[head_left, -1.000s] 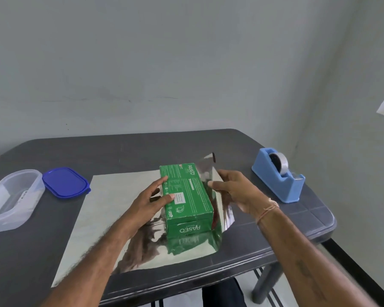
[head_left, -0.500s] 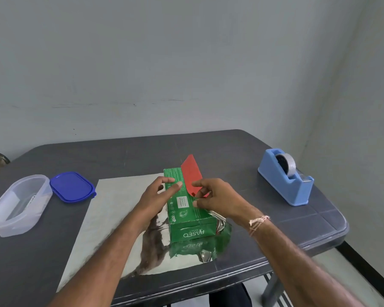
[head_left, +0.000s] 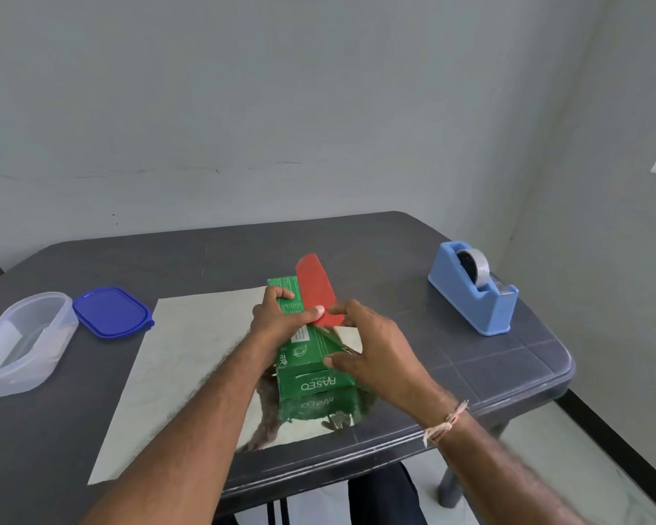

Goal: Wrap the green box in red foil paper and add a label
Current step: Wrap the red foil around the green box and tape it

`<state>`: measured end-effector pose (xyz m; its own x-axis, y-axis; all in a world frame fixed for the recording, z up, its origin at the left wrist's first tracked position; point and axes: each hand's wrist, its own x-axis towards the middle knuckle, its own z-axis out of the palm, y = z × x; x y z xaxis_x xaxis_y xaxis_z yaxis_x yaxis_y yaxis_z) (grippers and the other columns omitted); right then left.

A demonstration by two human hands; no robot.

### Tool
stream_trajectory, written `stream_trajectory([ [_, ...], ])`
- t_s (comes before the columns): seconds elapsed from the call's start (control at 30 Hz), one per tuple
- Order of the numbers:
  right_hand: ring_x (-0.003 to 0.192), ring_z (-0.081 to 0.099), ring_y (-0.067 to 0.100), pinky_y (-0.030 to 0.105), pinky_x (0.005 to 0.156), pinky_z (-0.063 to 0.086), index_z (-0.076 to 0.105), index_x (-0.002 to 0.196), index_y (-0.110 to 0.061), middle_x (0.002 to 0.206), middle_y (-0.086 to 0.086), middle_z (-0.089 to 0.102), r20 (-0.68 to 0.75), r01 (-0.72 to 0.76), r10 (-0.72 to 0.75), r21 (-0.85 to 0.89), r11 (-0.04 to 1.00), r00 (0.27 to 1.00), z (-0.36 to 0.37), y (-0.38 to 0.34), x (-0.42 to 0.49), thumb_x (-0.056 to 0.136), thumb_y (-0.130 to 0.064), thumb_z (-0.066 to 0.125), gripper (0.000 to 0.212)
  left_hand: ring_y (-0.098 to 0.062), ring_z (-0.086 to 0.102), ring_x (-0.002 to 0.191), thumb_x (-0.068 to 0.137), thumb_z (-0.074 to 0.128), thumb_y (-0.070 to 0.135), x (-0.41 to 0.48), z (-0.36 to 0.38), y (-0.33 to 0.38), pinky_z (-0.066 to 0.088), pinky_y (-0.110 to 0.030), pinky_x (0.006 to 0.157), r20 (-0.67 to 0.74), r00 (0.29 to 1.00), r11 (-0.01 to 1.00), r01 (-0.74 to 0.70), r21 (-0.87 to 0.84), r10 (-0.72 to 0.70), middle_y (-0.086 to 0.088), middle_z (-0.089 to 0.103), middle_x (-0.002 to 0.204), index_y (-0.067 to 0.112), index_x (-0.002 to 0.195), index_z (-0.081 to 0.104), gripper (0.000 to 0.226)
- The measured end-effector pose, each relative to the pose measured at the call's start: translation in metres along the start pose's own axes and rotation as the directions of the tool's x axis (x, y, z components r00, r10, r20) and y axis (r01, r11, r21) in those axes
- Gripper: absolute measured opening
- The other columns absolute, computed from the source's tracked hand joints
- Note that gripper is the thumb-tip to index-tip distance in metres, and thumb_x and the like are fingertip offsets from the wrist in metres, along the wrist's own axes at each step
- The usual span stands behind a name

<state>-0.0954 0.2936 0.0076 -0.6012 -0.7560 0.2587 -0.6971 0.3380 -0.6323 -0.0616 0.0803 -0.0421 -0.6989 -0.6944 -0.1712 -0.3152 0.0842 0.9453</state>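
The green box (head_left: 316,382) is seen lying lengthwise on the foil paper (head_left: 190,358), which is spread silver side up near the front edge of the dark worktop (head_left: 489,373). The box's near end is mirrored in the foil. The box is held from the left by the left hand (head_left: 277,322), whose grip is closed over its top with the fingers curled round it. On the box's right side the sheet's edge is held up by the right hand (head_left: 374,350), its grip closed on the foil with index finger and thumb bent. The red face is thus shown as a flap slanting over the box's far end. Farther left, a blue lid (head_left: 110,312) is placed just beside a clear plastic container (head_left: 19,342). Well apart at the far right, a blue tape dispenser (head_left: 474,293) is stood. A pale wall (head_left: 319,108) is seen behind.
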Motion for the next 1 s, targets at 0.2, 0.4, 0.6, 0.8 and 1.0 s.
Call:
stream_trajectory([
  [0.2, 0.095, 0.065, 0.014, 0.038, 0.079, 0.058, 0.056, 0.125, -0.025, 0.119, -0.009, 0.065, -0.185, -0.045, 0.02, -0.129, 0.991, 0.983, 0.01, 0.004, -0.022, 0.086, -0.024, 0.081, 0.046, -0.033, 0.073, 0.097, 0.02, 0.093, 0.074, 0.008, 0.002, -0.008, 0.063, -0.051, 0.083, -0.024, 0.999, 0.999, 0.027, -0.038, -0.028, -0.007, 0.061, 0.123, 0.055, 0.082, 0.048, 0.079],
  [0.4, 0.075, 0.055, 0.004, 0.031, 0.065, 0.053, 0.049, 0.095, -0.03, 0.092, -0.015, 0.059, -0.333, -0.033, 0.001, -0.09, 0.995, 0.943, 0.019, 0.009, -0.038, 0.088, -0.015, 0.078, 0.033, -0.031, 0.074, 0.095, 0.028, 0.093, 0.067, 0.003, 0.004, -0.004, 0.064, -0.048, 0.082, -0.03, 0.999, 0.999, 0.026, -0.03, -0.027, -0.006, 0.06, 0.123, 0.054, 0.083, 0.049, 0.072],
  [0.6, 0.082, 0.057, 0.008, 0.033, 0.065, 0.056, 0.066, 0.105, -0.022, 0.097, -0.013, 0.056, -0.289, 0.137, -0.173, -0.14, 0.981, 0.941, 0.034, 0.01, -0.049, 0.091, -0.011, 0.073, 0.018, -0.029, 0.07, 0.102, 0.03, 0.091, 0.069, 0.005, 0.004, -0.006, 0.062, -0.049, 0.086, -0.048, 0.999, 1.0, 0.008, -0.005, -0.009, -0.005, 0.06, 0.124, 0.057, 0.081, 0.048, 0.067],
  [0.8, 0.08, 0.056, 0.01, 0.03, 0.063, 0.052, 0.069, 0.096, -0.018, 0.095, -0.011, 0.057, -0.319, 0.254, -0.307, -0.198, 0.947, 0.897, 0.034, 0.013, -0.056, 0.09, -0.003, 0.07, 0.016, -0.028, 0.071, 0.1, 0.027, 0.089, 0.068, 0.002, 0.003, -0.002, 0.063, -0.048, 0.083, -0.028, 1.0, 1.0, 0.006, -0.027, -0.006, -0.006, 0.059, 0.125, 0.044, 0.093, 0.05, 0.081],
  [1.0, 0.097, 0.053, 0.012, 0.025, 0.076, 0.05, 0.062, 0.123, -0.022, 0.116, -0.006, 0.057, -0.304, 0.19, -0.309, -0.365, 0.912, 0.901, 0.03, 0.023, -0.062, 0.082, -0.034, 0.082, 0.047, -0.028, 0.07, 0.101, 0.039, 0.093, 0.061, -0.001, 0.003, 0.0, 0.063, -0.048, 0.084, -0.022, 1.0, 1.0, -0.002, -0.026, 0.002, -0.007, 0.057, 0.126, 0.041, 0.096, 0.05, 0.074],
])
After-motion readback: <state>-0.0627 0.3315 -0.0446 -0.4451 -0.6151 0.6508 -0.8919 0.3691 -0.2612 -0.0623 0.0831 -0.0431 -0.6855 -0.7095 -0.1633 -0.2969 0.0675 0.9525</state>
